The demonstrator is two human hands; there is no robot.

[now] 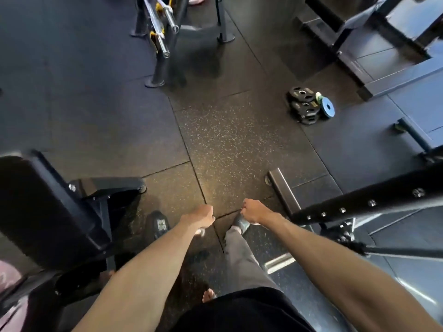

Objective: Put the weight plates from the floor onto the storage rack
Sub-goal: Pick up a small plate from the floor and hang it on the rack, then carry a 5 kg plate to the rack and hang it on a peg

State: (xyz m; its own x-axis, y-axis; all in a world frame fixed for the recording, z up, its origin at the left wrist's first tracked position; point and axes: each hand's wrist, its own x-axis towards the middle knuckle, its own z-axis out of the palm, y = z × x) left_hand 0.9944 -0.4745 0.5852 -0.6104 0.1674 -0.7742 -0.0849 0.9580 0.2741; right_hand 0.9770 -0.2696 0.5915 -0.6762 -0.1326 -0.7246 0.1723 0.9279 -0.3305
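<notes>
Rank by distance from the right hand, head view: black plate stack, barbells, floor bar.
1. Floor bar, just ahead of the right hand.
2. Black plate stack, farther ahead, to the right.
3. Barbells, far ahead, left.

No word, number or brand can be read anywhere here. The stack of black weight plates (303,107) on the floor carries small pale and yellowish marks on its top face and along its rims, but they are too small and blurred to make out. The dark shoe (157,224) has a pale patterned patch on its upper. It may be a label, but no letter or figure on it can be told.
</notes>
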